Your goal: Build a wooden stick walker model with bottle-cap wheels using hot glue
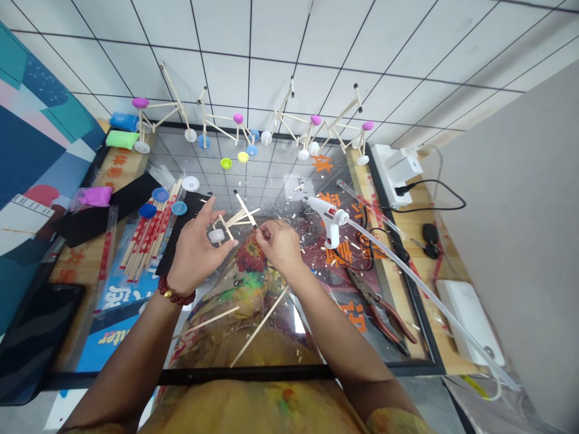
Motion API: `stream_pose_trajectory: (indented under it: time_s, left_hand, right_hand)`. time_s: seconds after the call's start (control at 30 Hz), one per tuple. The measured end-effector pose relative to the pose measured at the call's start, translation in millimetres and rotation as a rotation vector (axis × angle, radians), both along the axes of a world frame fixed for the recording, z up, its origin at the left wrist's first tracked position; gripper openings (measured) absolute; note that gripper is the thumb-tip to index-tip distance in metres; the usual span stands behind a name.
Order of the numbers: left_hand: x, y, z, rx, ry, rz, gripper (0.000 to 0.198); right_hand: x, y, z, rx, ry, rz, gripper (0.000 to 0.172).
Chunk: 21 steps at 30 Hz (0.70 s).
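My left hand (196, 247), with a beaded bracelet at the wrist, curves around a small stick model (235, 218). One of its sticks lies between my thumb and fingers. The model is of thin pale wooden sticks, with a white cap (216, 235) like a wheel at its left and a black-tipped crossbar (245, 208) on its right. My right hand (281, 244) pinches the crossbar's near black end between thumb and fingertips. A white glue gun (328, 217) with a long glue stick in its back lies to the right of my right hand.
Several finished stick models (217, 117) with pink tops stand along the tiled wall. Bottle caps (179, 208) and bundled sticks (151, 232) lie left. Pliers (377, 310), a power strip (393, 172) and a white box (470, 319) are right; a phone (38, 337) is near left. Scraps litter the glass.
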State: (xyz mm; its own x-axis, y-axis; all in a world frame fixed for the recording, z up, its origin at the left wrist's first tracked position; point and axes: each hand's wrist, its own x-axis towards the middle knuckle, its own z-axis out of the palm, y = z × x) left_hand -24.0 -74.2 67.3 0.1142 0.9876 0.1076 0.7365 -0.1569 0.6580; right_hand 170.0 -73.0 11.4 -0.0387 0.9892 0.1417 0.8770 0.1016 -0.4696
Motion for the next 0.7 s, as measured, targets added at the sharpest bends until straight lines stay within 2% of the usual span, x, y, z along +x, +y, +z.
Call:
stream_pose_trajectory:
  time_s: [0.37,0.7]
  left_hand:
    - [-1.2,0.2,-0.7,0.018,0.019,-0.019,0.089]
    - [-2.8,1.9,-6.0,0.029,-0.023,-0.062,0.091]
  right_hand:
    - [1.1,-1.9,0.3,0.026,0.06,-0.001,0.01]
    - [-0.5,-1.2,2.0,0.006,0.058,-0.017,0.014]
